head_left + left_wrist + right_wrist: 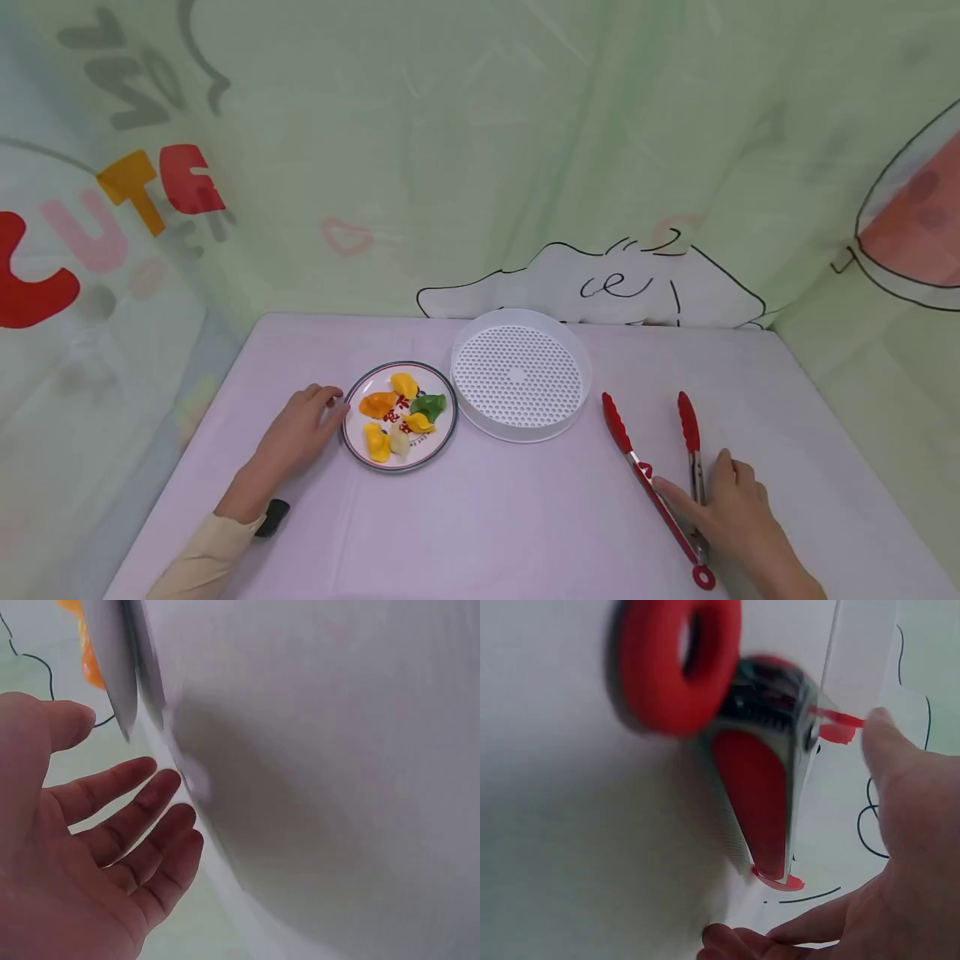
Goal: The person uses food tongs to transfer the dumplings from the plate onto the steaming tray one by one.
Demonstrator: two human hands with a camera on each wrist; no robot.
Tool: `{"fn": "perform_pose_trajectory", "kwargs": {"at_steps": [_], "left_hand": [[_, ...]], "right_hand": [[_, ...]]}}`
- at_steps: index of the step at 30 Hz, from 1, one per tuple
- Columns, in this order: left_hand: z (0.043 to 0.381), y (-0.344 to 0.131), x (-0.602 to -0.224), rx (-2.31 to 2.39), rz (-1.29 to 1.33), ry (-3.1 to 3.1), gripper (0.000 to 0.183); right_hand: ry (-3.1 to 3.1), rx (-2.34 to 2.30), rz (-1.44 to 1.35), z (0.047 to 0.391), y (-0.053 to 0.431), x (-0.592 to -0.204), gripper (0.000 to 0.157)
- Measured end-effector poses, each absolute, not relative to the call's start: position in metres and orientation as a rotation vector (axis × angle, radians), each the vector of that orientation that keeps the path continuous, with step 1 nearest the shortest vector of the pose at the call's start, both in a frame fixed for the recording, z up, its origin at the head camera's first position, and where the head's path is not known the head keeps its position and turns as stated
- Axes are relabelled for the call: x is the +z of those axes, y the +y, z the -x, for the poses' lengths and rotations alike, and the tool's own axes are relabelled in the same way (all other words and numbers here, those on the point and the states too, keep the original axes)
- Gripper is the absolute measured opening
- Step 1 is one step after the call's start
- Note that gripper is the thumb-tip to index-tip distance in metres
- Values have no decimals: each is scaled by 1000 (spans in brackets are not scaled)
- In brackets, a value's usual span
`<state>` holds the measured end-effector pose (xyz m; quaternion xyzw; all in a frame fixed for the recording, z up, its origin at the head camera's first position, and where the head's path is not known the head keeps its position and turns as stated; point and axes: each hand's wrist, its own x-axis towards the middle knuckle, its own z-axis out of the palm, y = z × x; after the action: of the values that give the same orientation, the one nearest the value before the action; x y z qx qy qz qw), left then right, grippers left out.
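Observation:
A round plate (pixel 352 442) with a dark rim carries several dumplings (pixel 377 405) in yellow, orange, green and white. My left hand (pixel 300 429) is at the plate's left edge, fingers loosely bent; in the left wrist view a small gap separates the fingers from the plate's edge. On the right lie spread tongs (pixel 667 512) with red tips and a red ring at the handle end. Over them reaches my right hand (pixel 738 512), its thumb by the left arm and its fingers beyond the right arm. I see no firm grip on the tongs.
A white round steamer tray (pixel 517 375) with a perforated base stands right of the plate, near the table's back edge. A pale cloth covers the table (pixel 487 533). Printed curtains (pixel 375 167) hang behind and at both sides.

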<state>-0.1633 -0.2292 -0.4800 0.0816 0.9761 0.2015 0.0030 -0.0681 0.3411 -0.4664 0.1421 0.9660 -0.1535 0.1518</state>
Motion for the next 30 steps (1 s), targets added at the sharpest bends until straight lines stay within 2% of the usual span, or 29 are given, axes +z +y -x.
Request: {"fn": "perform_pose_trajectory", "kwargs": {"at_steps": [12,20,30], "left_hand": [[162,-220,-475,618,-158,2974,26],[160,-218,-470,625,-172,2962,22],[163,-218,-471,622,-184,2953,20]], "right_hand": [[2816,-482,-404,50,319,-472,139],[2856,-567,-383,48,318,-465,115],[2820,-693,-452,49,326,-458,92]]}}
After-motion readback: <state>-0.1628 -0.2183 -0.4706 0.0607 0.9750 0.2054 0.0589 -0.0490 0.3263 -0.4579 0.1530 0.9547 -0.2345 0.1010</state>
